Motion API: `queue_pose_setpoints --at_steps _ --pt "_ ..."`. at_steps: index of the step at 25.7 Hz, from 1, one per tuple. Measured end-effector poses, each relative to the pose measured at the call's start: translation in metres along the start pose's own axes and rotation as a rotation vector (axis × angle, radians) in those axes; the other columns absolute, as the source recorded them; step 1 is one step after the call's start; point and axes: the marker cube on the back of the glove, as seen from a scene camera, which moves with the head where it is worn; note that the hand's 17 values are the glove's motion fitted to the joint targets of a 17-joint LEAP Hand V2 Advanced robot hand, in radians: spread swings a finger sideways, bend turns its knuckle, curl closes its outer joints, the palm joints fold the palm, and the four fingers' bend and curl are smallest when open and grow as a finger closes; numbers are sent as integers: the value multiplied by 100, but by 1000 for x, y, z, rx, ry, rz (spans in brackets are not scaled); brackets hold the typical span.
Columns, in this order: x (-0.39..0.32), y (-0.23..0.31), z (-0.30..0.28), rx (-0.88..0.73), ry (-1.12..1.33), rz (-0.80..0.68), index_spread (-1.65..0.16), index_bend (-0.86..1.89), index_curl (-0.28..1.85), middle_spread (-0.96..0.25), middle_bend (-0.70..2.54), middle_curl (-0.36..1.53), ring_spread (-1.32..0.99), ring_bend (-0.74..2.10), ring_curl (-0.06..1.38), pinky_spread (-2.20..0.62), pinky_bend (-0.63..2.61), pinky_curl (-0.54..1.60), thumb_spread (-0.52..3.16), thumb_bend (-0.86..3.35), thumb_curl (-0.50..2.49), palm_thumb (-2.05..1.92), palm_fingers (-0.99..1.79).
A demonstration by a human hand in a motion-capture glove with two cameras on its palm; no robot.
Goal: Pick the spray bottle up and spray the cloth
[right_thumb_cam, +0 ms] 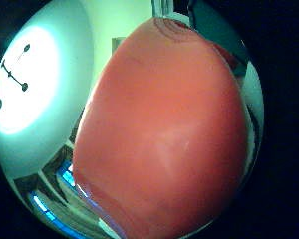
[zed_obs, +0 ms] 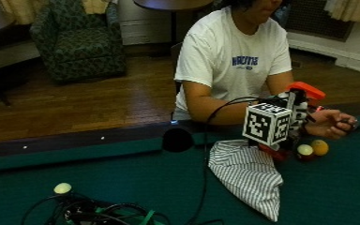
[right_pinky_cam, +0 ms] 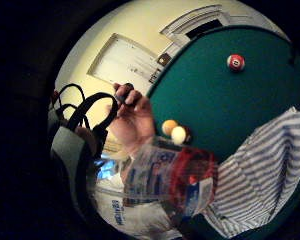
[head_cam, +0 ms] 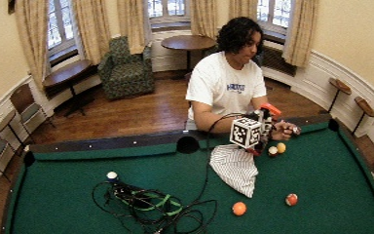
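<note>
At a green baize pool table (zed_obs: 105, 173), the black-gloved right hand (zed_obs: 292, 119) grips an orange-capped clear spray bottle (zed_obs: 304, 91), raised over the striped white cloth (zed_obs: 249, 173), seemingly to spray it.

One spray bottle (zed_obs: 300, 101), one striped cloth (zed_obs: 250, 176), five billiard balls (head_cam: 239, 208) (wide view).

looks like a game room in an old house: green felt pool table (head_cam: 77, 195) with balls (head_cam: 239, 208) on it, curtained bay windows (head_cam: 167, 9), patterned armchair (head_cam: 127, 68), round side table (head_cam: 187, 43), wood floor (head_cam: 135, 114)
</note>
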Motion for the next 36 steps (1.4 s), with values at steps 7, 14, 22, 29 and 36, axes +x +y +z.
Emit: queue_pose_setpoints --at_steps 7,14,22,29,36 --pt "26 -31 7 20 47 31 -24 38 64 -20 61 59 -22 70 50 -28 48 43 33 -3 88 94 136" --pt "53 -62 23 64 35 62 -24 38 64 -20 61 59 -21 71 50 -28 47 43 32 -3 88 95 136" --pt "70 -93 41 89 10 31 -23 38 64 -19 62 59 -21 70 50 -28 48 43 32 -3 88 94 136" --pt "75 -108 47 100 12 -10 -23 39 64 -19 62 59 -21 70 50 -28 48 43 31 -3 88 94 136" --pt "81 -122 49 114 0 -11 -23 39 64 -19 62 59 -21 70 50 -29 48 43 30 -3 88 94 136"
